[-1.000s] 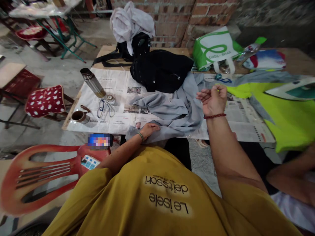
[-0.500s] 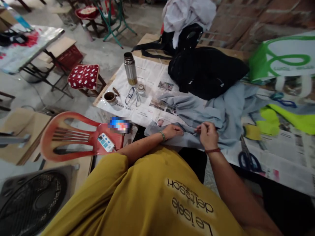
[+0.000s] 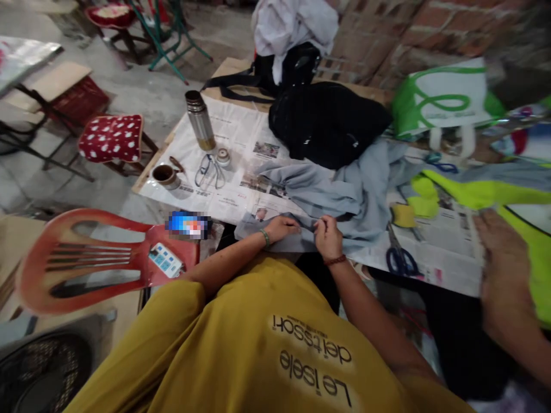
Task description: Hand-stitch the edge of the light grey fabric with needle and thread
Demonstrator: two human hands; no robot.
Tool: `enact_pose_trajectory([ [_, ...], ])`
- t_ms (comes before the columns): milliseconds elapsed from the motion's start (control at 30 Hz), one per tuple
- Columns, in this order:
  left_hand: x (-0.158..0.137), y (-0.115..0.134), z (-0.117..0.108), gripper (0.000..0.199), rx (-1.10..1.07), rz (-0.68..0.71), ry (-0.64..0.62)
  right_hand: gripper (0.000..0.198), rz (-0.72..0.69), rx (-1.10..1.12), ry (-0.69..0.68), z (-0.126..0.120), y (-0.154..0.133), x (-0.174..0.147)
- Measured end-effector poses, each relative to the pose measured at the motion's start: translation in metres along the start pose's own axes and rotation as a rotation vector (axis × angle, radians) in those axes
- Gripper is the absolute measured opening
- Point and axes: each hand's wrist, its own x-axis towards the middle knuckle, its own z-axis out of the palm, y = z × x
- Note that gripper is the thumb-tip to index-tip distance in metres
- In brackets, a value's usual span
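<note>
A grey cloth garment [image 3: 318, 186] lies crumpled across the newspaper-covered table, its near edge by my body. My left hand [image 3: 282, 228] rests on that near edge, fingers curled together and gripping the cloth. Just right of it, my right hand [image 3: 329, 240] is raised slightly over the fabric with thumb and fingers pinched. Whatever sits in that pinch is too small to make out. Dark-handled scissors [image 3: 400, 259] lie on the newspaper to the right of my right hand, and a small yellow piece [image 3: 403, 216] is beyond them.
Another person's hand [image 3: 503, 258] is at the right, beside neon-yellow and grey cloth [image 3: 469, 192]. A black bag [image 3: 327, 123], a steel flask [image 3: 200, 121], a mug [image 3: 166, 176], glasses [image 3: 209, 172] and a green-white bag [image 3: 441, 100] stand around the table. A red chair [image 3: 92, 215] is at left.
The view has turned to the right, so the scene sits further left. Another person's hand now shows at the right. My right hand stays pinched near my left on the grey cloth.
</note>
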Motion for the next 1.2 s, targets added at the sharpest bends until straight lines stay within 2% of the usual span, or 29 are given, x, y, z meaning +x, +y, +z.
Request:
enact_pose_trajectory([
  [267, 0.001, -0.003, -0.004, 0.002, -0.006, -0.027, -0.047, 0.034, -0.015, -0.029, 0.068, 0.010, 0.022, 0.002],
  [433, 0.004, -0.007, -0.005, 0.007, 0.031, -0.036, -0.066, 0.031, -0.025, -0.005, 0.123, 0.008, 0.025, 0.005],
  [667, 0.003, -0.005, -0.003, 0.016, 0.186, 0.038, -0.065, 0.034, -0.043, -0.080, 0.156, 0.011, 0.041, 0.003],
  [833, 0.006, -0.004, -0.003, 0.019, 0.383, 0.180, -0.073, 0.035, -0.043, -0.157, 0.106, 0.025, 0.058, 0.000],
  [1000, 0.002, -0.004, -0.001, 0.018, 0.391, 0.184, -0.061, 0.034, -0.014, -0.146, 0.097, 0.026, 0.056, -0.001],
  [1200, 0.000, -0.005, -0.004, 0.018, 0.366, 0.170, -0.062, 0.032, 0.016, -0.104, 0.147, 0.023, 0.049, -0.002],
])
